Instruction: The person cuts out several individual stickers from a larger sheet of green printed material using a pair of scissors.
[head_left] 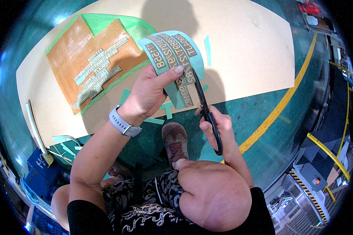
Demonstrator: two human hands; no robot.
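My left hand (149,92) is closed on a flexible teal sheet (197,55), thumb on top and fingers underneath. The sheet bends in an arch and carries strips of raised, mirrored characters on a grey-brown ground. A pair of black-handled scissors (212,133) is in my right hand (225,127), which is closed around the handles. The scissor blades point up and away from me, lying along the right side of the character strips. Whether the blades are parted cannot be told.
A large beige board (247,58) lies on the green floor. On its left rests a brown sheet (66,66) with character strips, over a bright green sheet (106,23). Several narrow teal offcuts (208,51) lie about. My shoe (174,137) stands by the board's near edge.
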